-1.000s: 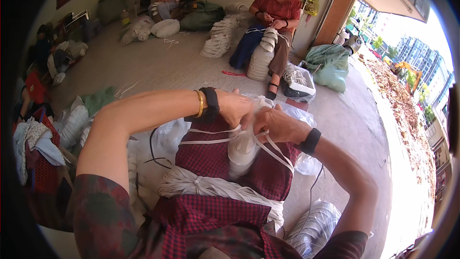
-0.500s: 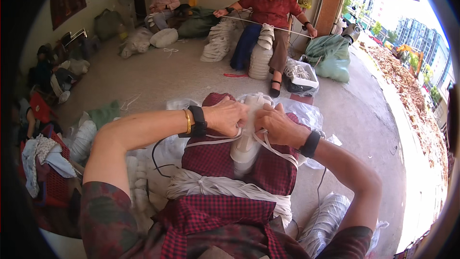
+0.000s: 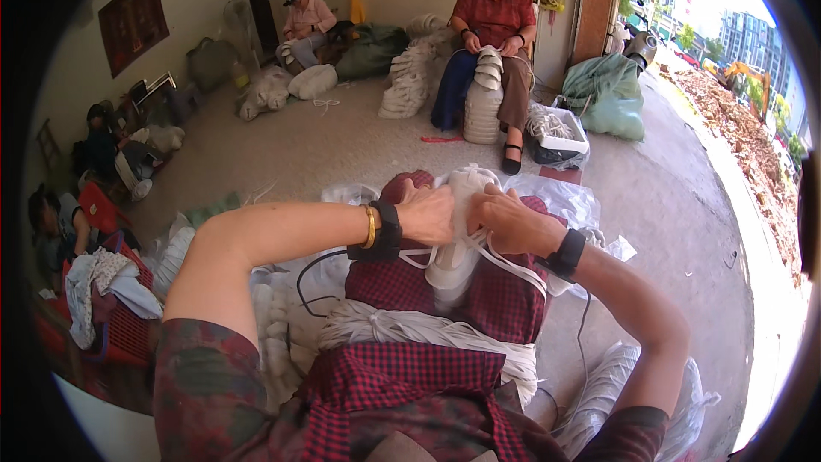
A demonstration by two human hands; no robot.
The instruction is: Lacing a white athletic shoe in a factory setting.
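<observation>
Between my knees rises a white shoe upper [image 3: 451, 272], its lower end showing below my hands. Over its top part my left hand [image 3: 428, 214] is closed, fingers bent, pinching a flat white shoelace [image 3: 414, 254] that loops out beneath it. My right hand [image 3: 513, 222] is closed close beside it, gripping lace at the upper's opening; a long lace end trails from it over my right thigh. The fingertips and eyelets are mostly hidden. Across my lap, on a red-and-black checked apron [image 3: 402, 372], lies a thick bundle of white laces [image 3: 385, 329].
Clear plastic bags of white pieces [image 3: 599, 385] lie by my right side. A red basket with cloths [image 3: 128, 325] stands at left. Ahead, a person in red [image 3: 496, 21] sits by stacked white uppers [image 3: 486, 111] and a white box of laces [image 3: 560, 133]. Other people sit farther left.
The view has shifted slightly, moving the scene right and down. My hands stay at the upper and have drawn closer together. The person in red has brought both hands together at the lap.
</observation>
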